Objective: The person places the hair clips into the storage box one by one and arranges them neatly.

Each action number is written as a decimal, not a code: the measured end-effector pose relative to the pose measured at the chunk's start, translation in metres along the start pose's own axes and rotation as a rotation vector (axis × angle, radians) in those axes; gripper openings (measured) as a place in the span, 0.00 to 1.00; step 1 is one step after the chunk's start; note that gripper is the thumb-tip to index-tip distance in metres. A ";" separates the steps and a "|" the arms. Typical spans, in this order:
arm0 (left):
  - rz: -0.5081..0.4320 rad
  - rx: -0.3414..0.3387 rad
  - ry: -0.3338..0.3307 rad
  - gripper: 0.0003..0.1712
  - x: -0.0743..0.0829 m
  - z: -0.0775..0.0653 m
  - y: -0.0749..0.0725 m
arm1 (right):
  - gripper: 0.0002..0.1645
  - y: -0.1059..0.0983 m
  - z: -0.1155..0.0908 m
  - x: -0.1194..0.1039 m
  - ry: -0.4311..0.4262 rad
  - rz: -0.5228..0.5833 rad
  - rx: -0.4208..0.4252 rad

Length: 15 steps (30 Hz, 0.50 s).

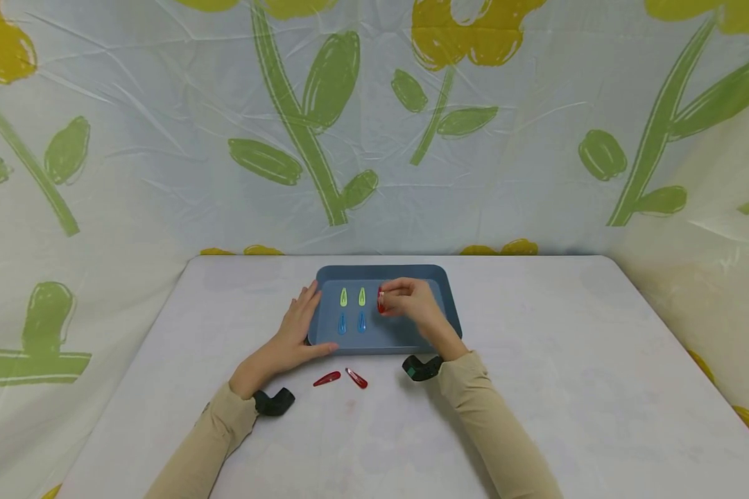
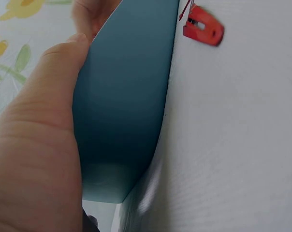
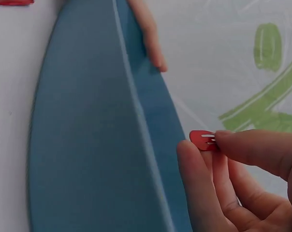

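A red snap hair clip (image 1: 381, 302) is pinched between the thumb and fingers of my right hand (image 1: 417, 305), over the blue-grey tray (image 1: 383, 344). The right wrist view also shows this clip (image 3: 202, 140) at the fingertips. My left hand (image 1: 292, 341) rests on the tray's left side with straight fingers, its thumb along the front rim. Inside the tray, two yellow-green hair clips (image 1: 343, 297) stand in a row behind two blue ones (image 1: 342, 323). Two more red hair clips, a left one (image 1: 327, 378) and a right one (image 1: 356, 378), lie on the table before the tray.
The white table (image 1: 574, 360) carries the tray near its back edge. A flower-printed curtain (image 1: 181, 138) hangs behind and at both sides. Each wrist wears a dark camera mount, such as the right one (image 1: 422, 369), low over the table.
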State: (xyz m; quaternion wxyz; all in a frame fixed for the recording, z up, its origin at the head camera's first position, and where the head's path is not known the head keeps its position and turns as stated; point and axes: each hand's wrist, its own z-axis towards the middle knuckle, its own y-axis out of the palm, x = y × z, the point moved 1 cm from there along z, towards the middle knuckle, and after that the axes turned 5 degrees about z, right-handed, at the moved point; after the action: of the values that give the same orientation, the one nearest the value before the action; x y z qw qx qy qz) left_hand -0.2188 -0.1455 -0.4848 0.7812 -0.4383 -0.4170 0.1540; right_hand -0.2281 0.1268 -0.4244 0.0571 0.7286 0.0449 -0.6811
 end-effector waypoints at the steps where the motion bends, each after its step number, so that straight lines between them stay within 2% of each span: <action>1: 0.001 0.000 0.001 0.65 0.000 0.000 0.000 | 0.14 -0.001 0.001 0.002 0.004 -0.001 -0.002; 8: 0.002 0.007 0.012 0.65 -0.001 -0.001 0.000 | 0.16 -0.001 0.001 0.011 0.077 -0.025 -0.013; 15: 0.003 0.009 0.013 0.65 -0.002 -0.001 0.001 | 0.17 0.000 0.003 0.020 0.098 -0.042 0.015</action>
State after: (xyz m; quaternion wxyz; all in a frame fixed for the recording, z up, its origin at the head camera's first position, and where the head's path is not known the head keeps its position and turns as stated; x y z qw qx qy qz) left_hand -0.2195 -0.1465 -0.4870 0.7855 -0.4364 -0.4107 0.1543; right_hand -0.2298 0.1260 -0.4448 0.0350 0.7602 0.0581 -0.6461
